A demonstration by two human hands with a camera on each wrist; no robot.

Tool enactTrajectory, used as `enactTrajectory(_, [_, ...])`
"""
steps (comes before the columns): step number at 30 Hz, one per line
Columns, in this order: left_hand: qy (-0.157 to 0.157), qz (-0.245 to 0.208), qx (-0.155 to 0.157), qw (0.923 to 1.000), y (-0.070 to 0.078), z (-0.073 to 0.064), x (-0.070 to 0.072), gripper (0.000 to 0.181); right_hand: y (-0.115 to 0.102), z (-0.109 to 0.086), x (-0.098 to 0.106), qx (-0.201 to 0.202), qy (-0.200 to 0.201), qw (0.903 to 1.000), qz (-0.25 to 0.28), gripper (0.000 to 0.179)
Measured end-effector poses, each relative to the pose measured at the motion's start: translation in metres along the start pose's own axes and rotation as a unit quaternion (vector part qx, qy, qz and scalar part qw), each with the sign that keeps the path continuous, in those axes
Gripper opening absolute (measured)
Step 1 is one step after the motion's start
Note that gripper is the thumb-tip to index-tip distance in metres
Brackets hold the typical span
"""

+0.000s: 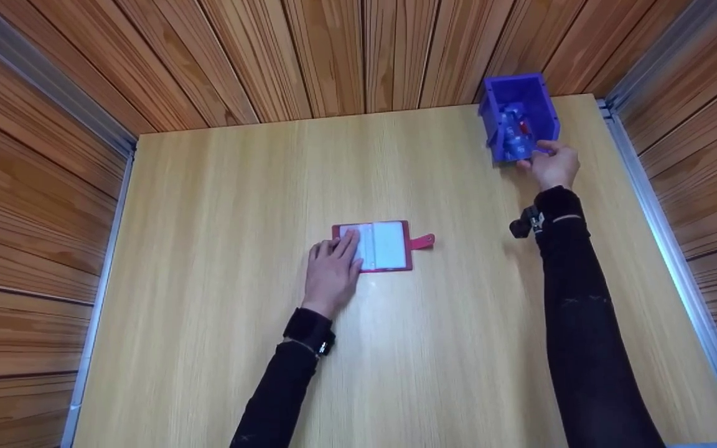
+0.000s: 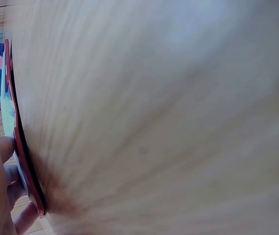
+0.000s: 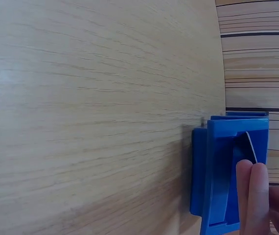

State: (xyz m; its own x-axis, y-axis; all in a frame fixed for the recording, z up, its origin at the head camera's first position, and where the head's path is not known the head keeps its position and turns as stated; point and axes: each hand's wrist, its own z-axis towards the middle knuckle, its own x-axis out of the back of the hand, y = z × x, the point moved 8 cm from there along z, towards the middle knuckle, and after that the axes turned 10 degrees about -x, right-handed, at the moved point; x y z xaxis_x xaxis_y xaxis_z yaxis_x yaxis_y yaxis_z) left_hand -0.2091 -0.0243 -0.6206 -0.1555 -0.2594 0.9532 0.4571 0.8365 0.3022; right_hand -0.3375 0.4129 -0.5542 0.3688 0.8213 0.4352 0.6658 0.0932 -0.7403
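An open card holder with a red cover and clear sleeves lies on the table, its snap strap pointing right. Across its left page rests my left hand, fingers extended; in the left wrist view, fingertips meet the edge of the red cover. At the back right, my right hand is at the front opening of a blue-purple bin. The right wrist view shows its fingers pinching a thin, flat, card-like piece inside the bin. Clear, shiny items with a red spot lie in the bin.
Wood-patterned panels wall off the back and both sides of the table. Metal rails run along the table's side edges. The bin stands close to the back panel.
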Motion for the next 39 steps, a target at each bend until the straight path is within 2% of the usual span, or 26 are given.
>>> enactTrajectory(3, [-0.003,0.003,0.000,1.0000,0.001,0.000,-0.001,0.059,0.001,-0.002,-0.001,-0.010,-0.012,0.9998,0.014,0.041])
enactTrajectory(5, [-0.006,0.003,-0.002,1.0000,0.003,0.000,-0.002,0.059,0.004,-0.003,-0.002,-0.026,-0.030,0.9965,0.074,0.034])
enactTrajectory(7, [-0.012,0.002,-0.003,0.9999,0.004,0.000,-0.004,0.059,0.006,-0.003,-0.003,-0.047,-0.051,0.9842,0.163,0.027])
enactTrajectory(8, [-0.015,0.002,-0.003,0.9999,0.004,0.000,-0.004,0.059,0.007,-0.003,-0.003,-0.051,-0.056,0.9793,0.188,0.025])
enactTrajectory(9, [-0.015,0.000,-0.003,0.9999,0.004,0.000,-0.005,0.059,0.008,-0.003,-0.002,-0.054,-0.055,0.9783,0.192,0.024])
enactTrajectory(11, [-0.012,-0.002,-0.004,0.9999,0.004,0.000,-0.004,0.059,0.009,-0.002,-0.001,-0.048,-0.049,0.9832,0.169,0.026])
enactTrajectory(14, [-0.006,0.000,-0.003,1.0000,0.003,0.000,-0.003,0.059,0.007,-0.002,0.003,-0.017,-0.021,0.9983,0.052,0.037])
enactTrajectory(16, [-0.004,0.002,-0.002,1.0000,0.003,0.001,-0.002,0.059,0.006,-0.001,0.004,-0.004,-0.011,0.9997,0.023,0.041])
enactTrajectory(24, [-0.010,0.000,-0.002,0.9999,0.002,0.001,-0.003,0.059,0.008,0.000,0.003,-0.013,-0.013,0.9998,0.012,0.041])
enactTrajectory(30, [-0.004,-0.004,-0.003,1.0000,0.001,0.002,-0.002,0.059,0.005,-0.003,0.000,0.000,-0.010,0.9998,-0.016,0.043])
enactTrajectory(35, [0.003,0.002,-0.006,1.0000,0.000,0.002,0.000,0.058,0.003,-0.006,-0.001,0.020,-0.002,0.9998,0.006,0.044])
enactTrajectory(39, [-0.005,0.008,-0.002,1.0000,-0.002,0.002,-0.001,0.059,-0.001,-0.011,-0.006,0.038,-0.003,0.9988,0.030,0.043])
